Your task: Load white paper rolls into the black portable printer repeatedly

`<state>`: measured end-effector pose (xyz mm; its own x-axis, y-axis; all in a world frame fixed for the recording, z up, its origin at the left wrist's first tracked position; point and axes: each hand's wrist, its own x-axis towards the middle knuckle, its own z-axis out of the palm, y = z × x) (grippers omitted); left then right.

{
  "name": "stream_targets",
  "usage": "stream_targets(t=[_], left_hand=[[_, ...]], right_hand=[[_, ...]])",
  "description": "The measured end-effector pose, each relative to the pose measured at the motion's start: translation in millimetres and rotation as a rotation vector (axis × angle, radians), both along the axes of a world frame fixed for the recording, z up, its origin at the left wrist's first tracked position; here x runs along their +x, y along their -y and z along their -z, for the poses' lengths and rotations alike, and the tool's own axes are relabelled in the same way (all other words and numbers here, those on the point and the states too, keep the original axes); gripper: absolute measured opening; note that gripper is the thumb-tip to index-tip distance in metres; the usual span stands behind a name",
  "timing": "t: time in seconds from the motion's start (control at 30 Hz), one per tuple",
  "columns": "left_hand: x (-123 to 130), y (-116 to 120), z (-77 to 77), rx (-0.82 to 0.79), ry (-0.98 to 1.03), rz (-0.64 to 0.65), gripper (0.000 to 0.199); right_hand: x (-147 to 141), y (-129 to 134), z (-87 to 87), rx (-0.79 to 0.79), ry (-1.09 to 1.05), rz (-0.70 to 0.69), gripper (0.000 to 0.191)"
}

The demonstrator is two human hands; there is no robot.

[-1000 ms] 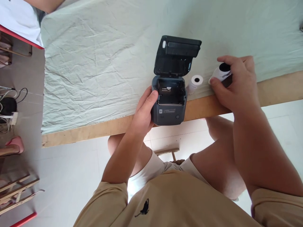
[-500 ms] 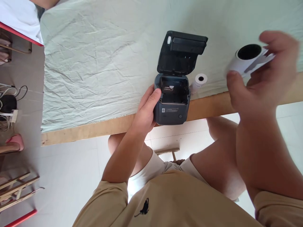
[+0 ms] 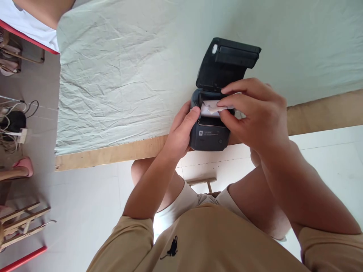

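Note:
A dark label printer [image 3: 210,138] stands at the table's front edge with its lid [image 3: 227,64] swung up and back. My left hand [image 3: 183,130] is closed around the printer's left side, thumb on the rim. Inside the printer's bay lies a white paper roll [image 3: 208,109]. My right hand [image 3: 252,109] reaches over the bay from the right, thumb and fingers pinching the roll's loose paper end. Part of the roll is hidden under those fingers. Behind my right hand, the smaller white roll is almost wholly covered.
A pale green cloth [image 3: 119,83] covers the table, with a bare wooden edge [image 3: 113,153] in front. At the upper left, another person's arm [image 3: 48,11] rests near the table. Cables [image 3: 11,132] and a wooden stool [image 3: 25,223] are on the floor at left.
My right hand has moved left from beside the printer, bringing the paper roll into the open bay. The printer, held by my left hand, appears slightly farther right in view.

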<state>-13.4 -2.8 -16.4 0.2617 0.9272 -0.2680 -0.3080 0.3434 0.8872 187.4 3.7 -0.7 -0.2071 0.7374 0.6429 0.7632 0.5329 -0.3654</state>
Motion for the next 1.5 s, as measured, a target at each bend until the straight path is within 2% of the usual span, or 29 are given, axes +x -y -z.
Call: stream_targets(t=[0.13, 0.3, 0.4, 0.5, 0.57, 0.63, 0.7, 0.8, 0.9, 1.0, 1.07, 1.13, 1.33, 1.5], left_hand=[[-3, 1, 1.3, 0.039, 0.031, 0.008, 0.054], [-7, -1, 3.2, 0.162, 0.020, 0.038, 0.082], [-7, -1, 3.0, 0.191, -0.005, 0.035, 0.091], [-6, 1, 0.5, 0.132, -0.034, 0.021, 0.102], [-6, 2, -0.8, 0.089, -0.043, 0.003, 0.111], [-8, 2, -0.7, 0.062, -0.051, -0.015, 0.116], [-10, 1, 0.4, 0.058, -0.060, -0.007, 0.114], [-11, 1, 2.0, 0.102, -0.056, 0.014, 0.106], [-9, 2, 1.3, 0.140, -0.029, -0.011, 0.072], [-7, 4, -1.8, 0.116, -0.020, -0.002, 0.038], [-7, 4, -4.4, 0.095, -0.016, 0.004, 0.032], [-7, 4, -6.3, 0.085, -0.031, -0.011, 0.034], [-6, 0, -4.7, 0.091, -0.026, 0.011, 0.056], [-3, -5, 0.7, 0.009, 0.029, -0.064, 0.045]], right_hand=[[-6, 16, 2.4, 0.069, -0.029, -0.039, 0.019], [-5, 26, 1.3, 0.080, -0.105, -0.151, 0.008], [3, 17, -6.6, 0.126, -0.187, -0.044, 0.025], [11, 5, -9.0, 0.053, -0.176, 0.014, 0.047], [14, 2, -5.2, 0.020, -0.246, 0.008, 0.046], [14, 6, -0.2, 0.065, -0.364, 0.024, 0.034], [12, 14, 2.6, 0.026, -0.425, 0.061, 0.025], [7, 24, 1.8, -0.268, -0.481, 0.074, 0.037], [1, 25, 1.2, -0.551, -0.600, -0.019, 0.052], [-1, 20, 2.8, -0.704, -0.662, -0.082, 0.060], [-1, 17, 3.4, -0.738, -0.652, -0.083, 0.063], [0, 14, 3.1, -0.751, -0.637, -0.085, 0.064], [5, 13, 5.0, -0.798, -0.691, -0.127, 0.067], [7, 18, 12.0, -0.791, -0.687, -0.155, 0.062]])
